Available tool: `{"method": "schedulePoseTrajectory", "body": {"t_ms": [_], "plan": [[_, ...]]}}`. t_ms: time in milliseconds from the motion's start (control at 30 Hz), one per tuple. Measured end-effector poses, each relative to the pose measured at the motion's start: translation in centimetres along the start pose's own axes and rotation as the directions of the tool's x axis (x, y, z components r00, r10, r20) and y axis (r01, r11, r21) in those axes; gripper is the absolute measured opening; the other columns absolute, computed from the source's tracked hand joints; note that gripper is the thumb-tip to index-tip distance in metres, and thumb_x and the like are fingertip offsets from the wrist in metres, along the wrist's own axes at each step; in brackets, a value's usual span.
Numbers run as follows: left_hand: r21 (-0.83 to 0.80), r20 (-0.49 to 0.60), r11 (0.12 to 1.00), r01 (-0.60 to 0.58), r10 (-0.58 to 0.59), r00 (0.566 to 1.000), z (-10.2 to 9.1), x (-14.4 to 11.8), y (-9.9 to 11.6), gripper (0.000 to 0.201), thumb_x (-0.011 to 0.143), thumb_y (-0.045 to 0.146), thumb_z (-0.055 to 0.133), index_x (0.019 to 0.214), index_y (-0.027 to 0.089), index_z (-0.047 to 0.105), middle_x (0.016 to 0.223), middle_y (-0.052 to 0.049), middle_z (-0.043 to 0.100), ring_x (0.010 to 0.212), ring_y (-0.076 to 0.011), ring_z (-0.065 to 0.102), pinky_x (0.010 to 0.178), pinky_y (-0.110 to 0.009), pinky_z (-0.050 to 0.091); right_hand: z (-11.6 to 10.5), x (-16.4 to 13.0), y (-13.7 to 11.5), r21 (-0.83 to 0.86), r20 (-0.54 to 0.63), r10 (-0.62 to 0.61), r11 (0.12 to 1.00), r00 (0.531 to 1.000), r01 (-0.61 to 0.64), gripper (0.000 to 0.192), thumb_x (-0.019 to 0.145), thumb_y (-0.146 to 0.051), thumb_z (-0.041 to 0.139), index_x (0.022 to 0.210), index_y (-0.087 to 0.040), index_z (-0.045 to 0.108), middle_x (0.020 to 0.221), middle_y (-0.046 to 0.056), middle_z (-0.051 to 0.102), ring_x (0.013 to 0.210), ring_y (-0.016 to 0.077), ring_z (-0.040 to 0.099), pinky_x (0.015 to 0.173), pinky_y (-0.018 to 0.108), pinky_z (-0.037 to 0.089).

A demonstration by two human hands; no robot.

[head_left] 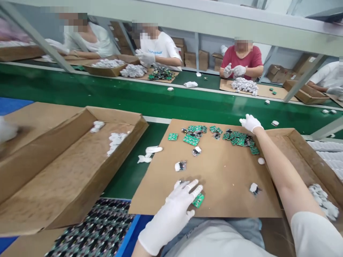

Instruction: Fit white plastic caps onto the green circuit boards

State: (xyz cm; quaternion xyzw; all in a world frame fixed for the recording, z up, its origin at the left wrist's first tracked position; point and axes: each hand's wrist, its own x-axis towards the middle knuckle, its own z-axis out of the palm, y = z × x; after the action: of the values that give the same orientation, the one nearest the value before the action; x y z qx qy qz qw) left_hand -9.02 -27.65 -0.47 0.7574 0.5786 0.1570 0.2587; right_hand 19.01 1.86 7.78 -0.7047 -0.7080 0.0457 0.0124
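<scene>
My left hand (pixel 175 208), in a white glove, is spread over the near part of a cardboard sheet (pixel 222 189). Its fingertips lie at a green circuit board (pixel 198 200), and another small piece is partly covered by the fingers. Reaching to the far right edge of the sheet, my right hand (pixel 251 124), also gloved, hovers by the green conveyor belt (pixel 187 101). Its fingers are partly extended, with nothing visible in them. Close below it is a pile of green circuit boards (pixel 238 138). Small boards with white round pieces (pixel 180 165) lie scattered on the sheet.
A long cardboard tray (pixel 72 171) stands at left, another cardboard tray (pixel 300 153) at right. Dark electronic parts (pixel 93 225) fill a blue bin at lower left. White finger covers (pixel 150 153) lie beside the sheet. Across the belt, several co-workers in white gloves handle small parts.
</scene>
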Motion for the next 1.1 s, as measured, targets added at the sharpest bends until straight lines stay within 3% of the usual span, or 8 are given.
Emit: {"method": "schedulePoseTrajectory", "body": {"t_ms": [200, 367, 500, 667, 767, 933, 1000, 1100], "plan": [[0.111, 0.007, 0.993, -0.033, 0.032, 0.999, 1.6, 2.5, -1.3, 0.041, 0.071, 0.007, 0.057, 0.102, 0.026, 0.077, 0.113, -0.009, 0.078, 0.107, -0.0340, 0.071, 0.099, -0.054, 0.048, -4.8, -6.0, 7.9, -0.044, -0.134, -0.012, 0.999, 0.991, 0.006, 0.049, 0.100, -0.041, 0.054, 0.144, -0.020, 0.045, 0.144, 0.013, 0.051, 0.127, 0.0294, 0.054, 0.106, 0.054, 0.045], [-0.229, -0.079, 0.952, 0.203, -0.226, 0.971, 3.1, 4.2, -0.3, 0.034, 0.076, 0.023, 0.061, 0.109, 0.026, 0.073, 0.103, -0.008, 0.077, 0.094, -0.0329, 0.074, 0.082, -0.047, 0.057, -3.8, -15.7, 15.0, -0.086, 0.185, 0.085, 0.994, 0.979, -0.071, 0.033, 0.098, -0.036, 0.060, 0.126, -0.019, 0.060, 0.131, 0.010, 0.061, 0.113, 0.0244, 0.063, 0.097, 0.047, 0.053], [-0.815, 0.138, 0.524, 0.248, -0.241, 0.961, 3.2, 5.7, 3.7, 0.082, 0.058, 0.030, 0.085, 0.135, 0.024, 0.059, 0.092, -0.006, 0.076, 0.084, -0.0264, 0.072, 0.070, -0.033, 0.060, 0.6, -20.7, 17.5, -0.159, 0.408, 0.210, 0.975, 0.889, -0.158, 0.030, 0.096, -0.034, 0.063, 0.121, -0.017, 0.061, 0.121, 0.008, 0.064, 0.102, 0.0214, 0.066, 0.086, 0.041, 0.058], [-0.972, 0.235, -0.028, 0.235, -0.206, 0.950, 1.8, 6.5, 8.1, 0.065, 0.054, 0.034, 0.095, 0.113, 0.018, 0.074, 0.087, -0.006, 0.073, 0.079, -0.0189, 0.069, 0.075, -0.028, 0.057, 3.5, -22.0, 18.3, -0.154, 0.374, 0.260, 0.964, 0.890, -0.217, 0.025, 0.096, -0.034, 0.063, 0.113, -0.016, 0.065, 0.111, 0.006, 0.068, 0.096, 0.0193, 0.068, 0.084, 0.039, 0.058], [-0.956, 0.254, -0.187, 0.224, -0.157, 0.954, 1.4, 6.7, 9.0, 0.059, 0.047, 0.032, 0.099, 0.102, 0.022, 0.079, 0.084, -0.006, 0.073, 0.074, -0.0170, 0.070, 0.069, -0.025, 0.056, 2.9, -21.8, 17.5, -0.011, 0.194, 0.230, 0.973, 0.954, -0.232, 0.018, 0.099, -0.025, 0.055, 0.109, -0.016, 0.067, 0.108, 0.011, 0.072, 0.099, 0.0224, 0.070, 0.090, 0.041, 0.056], [-0.977, 0.113, -0.196, 0.081, -0.155, 0.982, 2.1, 6.6, 9.4, 0.050, 0.049, 0.035, 0.098, 0.095, 0.024, 0.083, 0.088, -0.006, 0.076, 0.073, -0.0167, 0.072, 0.069, -0.024, 0.059, 1.2, -24.7, 10.3, 0.334, -0.127, 0.077, 0.942, 0.989, -0.031, 0.029, 0.101, -0.037, 0.045, 0.117, -0.023, 0.064, 0.132, 0.009, 0.065, 0.126, 0.0235, 0.061, 0.106, 0.038, 0.050], [-0.981, 0.073, -0.186, 0.047, -0.134, 0.988, 2.2, 6.4, 9.5, 0.049, 0.052, 0.036, 0.097, 0.097, 0.025, 0.082, 0.090, -0.006, 0.078, 0.076, -0.0174, 0.073, 0.077, -0.028, 0.061, 0.9, -26.4, 6.2, 0.732, -0.185, 0.011, 0.668, 0.983, 0.130, 0.026, 0.094, -0.043, 0.060, 0.109, -0.023, 0.068, 0.117, 0.008, 0.073, 0.108, 0.0232, 0.071, 0.094, 0.035, 0.059], [-0.993, 0.019, -0.117, 0.002, -0.140, 0.990, 2.0, 5.9, 9.5, 0.051, 0.057, 0.035, 0.095, 0.105, 0.030, 0.080, 0.089, -0.005, 0.080, 0.074, -0.0170, 0.073, 0.071, -0.027, 0.063, 0.9, -27.9, 1.2, 0.938, -0.095, 0.014, 0.336, 0.995, 0.085, 0.022, 0.086, -0.038, 0.073, 0.103, -0.025, 0.072, 0.105, 0.004, 0.077, 0.091, 0.0185, 0.076, 0.081, 0.028, 0.063]]}}
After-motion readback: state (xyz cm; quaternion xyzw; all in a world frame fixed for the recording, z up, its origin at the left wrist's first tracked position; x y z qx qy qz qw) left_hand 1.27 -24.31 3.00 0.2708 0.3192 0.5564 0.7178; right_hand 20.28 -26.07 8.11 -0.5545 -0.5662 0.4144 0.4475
